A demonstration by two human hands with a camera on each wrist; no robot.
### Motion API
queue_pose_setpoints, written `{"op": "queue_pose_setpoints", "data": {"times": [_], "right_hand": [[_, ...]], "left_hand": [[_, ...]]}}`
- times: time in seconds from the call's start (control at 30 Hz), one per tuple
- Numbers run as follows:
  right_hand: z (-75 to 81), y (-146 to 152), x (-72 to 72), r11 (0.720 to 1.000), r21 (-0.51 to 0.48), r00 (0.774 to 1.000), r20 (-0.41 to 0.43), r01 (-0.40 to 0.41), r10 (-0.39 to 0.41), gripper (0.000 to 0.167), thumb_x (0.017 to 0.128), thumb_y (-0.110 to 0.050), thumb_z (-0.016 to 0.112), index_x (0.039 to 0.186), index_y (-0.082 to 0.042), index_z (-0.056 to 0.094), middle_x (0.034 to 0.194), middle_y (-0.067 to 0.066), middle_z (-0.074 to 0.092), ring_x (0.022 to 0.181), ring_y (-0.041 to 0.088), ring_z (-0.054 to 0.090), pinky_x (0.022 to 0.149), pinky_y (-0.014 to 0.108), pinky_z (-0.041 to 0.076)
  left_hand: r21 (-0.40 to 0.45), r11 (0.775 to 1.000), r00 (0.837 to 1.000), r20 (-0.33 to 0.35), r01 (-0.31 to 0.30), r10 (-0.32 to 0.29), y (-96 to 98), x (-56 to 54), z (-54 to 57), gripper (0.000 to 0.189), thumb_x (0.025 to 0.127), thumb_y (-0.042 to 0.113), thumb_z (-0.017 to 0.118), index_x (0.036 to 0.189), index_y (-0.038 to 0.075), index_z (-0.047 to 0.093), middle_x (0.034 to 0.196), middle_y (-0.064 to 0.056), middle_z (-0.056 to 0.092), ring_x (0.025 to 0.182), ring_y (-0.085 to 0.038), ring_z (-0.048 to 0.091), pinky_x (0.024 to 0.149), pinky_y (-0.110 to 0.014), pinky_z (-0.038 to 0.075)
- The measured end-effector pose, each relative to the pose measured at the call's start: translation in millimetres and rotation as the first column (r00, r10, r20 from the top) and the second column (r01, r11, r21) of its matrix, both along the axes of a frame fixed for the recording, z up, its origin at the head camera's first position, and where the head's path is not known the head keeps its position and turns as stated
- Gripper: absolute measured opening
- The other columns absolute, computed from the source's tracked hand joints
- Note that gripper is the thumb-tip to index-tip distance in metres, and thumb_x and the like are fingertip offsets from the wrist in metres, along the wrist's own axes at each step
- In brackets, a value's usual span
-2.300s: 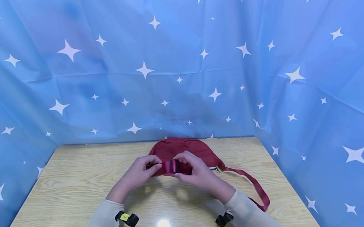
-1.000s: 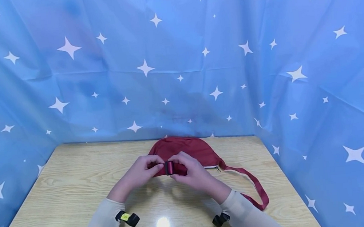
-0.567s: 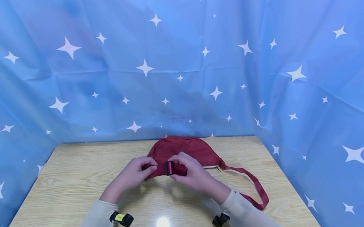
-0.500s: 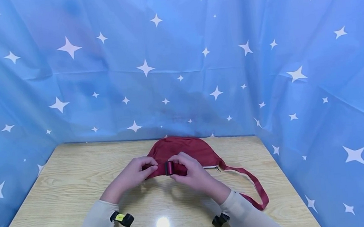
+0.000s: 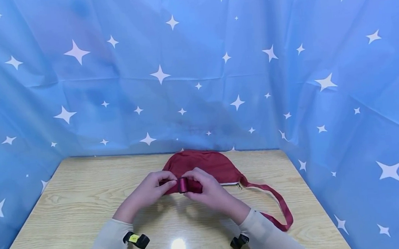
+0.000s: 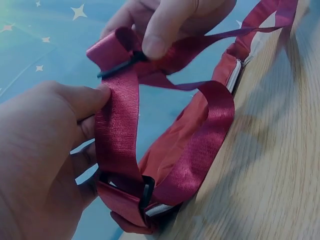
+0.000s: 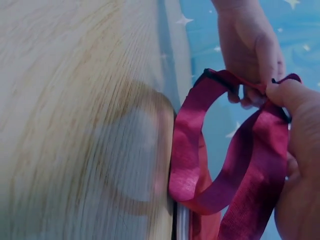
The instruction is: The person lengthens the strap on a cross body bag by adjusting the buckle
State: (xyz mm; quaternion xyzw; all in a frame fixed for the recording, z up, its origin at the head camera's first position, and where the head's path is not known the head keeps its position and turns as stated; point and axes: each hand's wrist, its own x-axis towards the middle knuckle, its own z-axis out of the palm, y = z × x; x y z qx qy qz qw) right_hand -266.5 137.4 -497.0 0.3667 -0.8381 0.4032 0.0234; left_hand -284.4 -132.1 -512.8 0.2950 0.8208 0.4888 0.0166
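Observation:
A dark red waist bag [image 5: 199, 162] lies at the back middle of the table, its zip edge toward me. My left hand [image 5: 151, 189] pinches its red strap [image 6: 120, 120] just left of a black strap slider [image 6: 120, 67]. My right hand [image 5: 207, 186] holds the strap at the slider's other side, thumb on the slider's end in the left wrist view. A small loop of webbing bulges up through the slider. Below the left fingers, a second black buckle [image 6: 146, 192] joins the strap to the bag, and the strap forms a wide loop between.
The strap's long end [image 5: 281, 205] curls over the wooden table [image 5: 67, 217] to the right of the bag, passing behind the right forearm. A blue star-patterned curtain [image 5: 193, 61] closes off the back and sides. Black camera bands [image 5: 136, 239] sit on both wrists.
The left hand slid left along the strap, then came back right, close to the slider. The slider and right hand shifted slightly left, and webbing now bulges at the slider. The bag stayed put.

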Motion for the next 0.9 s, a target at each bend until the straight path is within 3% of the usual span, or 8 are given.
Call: {"op": "queue_pose_setpoints", "data": {"times": [0.27,0.43,0.67,0.9], "right_hand": [[-2.4,-4.2,-1.0,1.000,0.004,1.000,0.019,0.007,-0.007,0.046,0.099,-0.014,0.085,0.138,-0.029,0.065,0.124,-0.010,0.063,0.115,0.012,0.064,0.099,0.037,0.058],[-3.6,-4.9,-0.9,1.000,0.001,1.000,0.021,0.011,-0.011,0.046,0.100,-0.016,0.085,0.139,-0.030,0.065,0.125,-0.011,0.063,0.116,0.011,0.064,0.100,0.036,0.057],[-3.7,-5.2,-0.2,1.000,0.001,1.000,0.015,0.015,-0.015,0.045,0.100,-0.016,0.085,0.138,-0.029,0.065,0.124,-0.011,0.063,0.117,0.010,0.064,0.101,0.035,0.057],[-3.7,-7.9,-0.7,1.000,-0.016,1.000,0.003,0.002,-0.002,0.045,0.100,-0.016,0.085,0.139,-0.028,0.065,0.124,-0.010,0.063,0.115,0.011,0.064,0.099,0.036,0.058]], "left_hand": [[-0.011,1.000,1.000,0.010,-0.004,0.004,-0.3,2.2,3.1,0.014,0.113,0.016,0.067,0.110,0.021,0.080,0.104,0.001,0.075,0.093,-0.016,0.064,0.085,-0.034,0.053],[-0.063,0.997,0.999,-0.016,-0.037,0.036,-10.2,4.1,1.8,0.016,0.112,0.014,0.068,0.121,0.019,0.080,0.118,0.004,0.075,0.108,-0.018,0.067,0.095,-0.046,0.056],[-0.090,0.996,0.994,-0.106,-0.020,0.010,-19.2,3.1,-2.1,0.011,0.106,0.005,0.071,0.105,0.013,0.079,0.117,0.000,0.073,0.118,-0.027,0.063,0.101,-0.055,0.052],[-0.059,0.998,0.997,-0.075,-0.003,-0.001,-16.6,2.3,-1.6,0.017,0.108,0.006,0.070,0.100,0.019,0.077,0.119,0.003,0.071,0.118,-0.023,0.061,0.100,-0.049,0.052]]}}
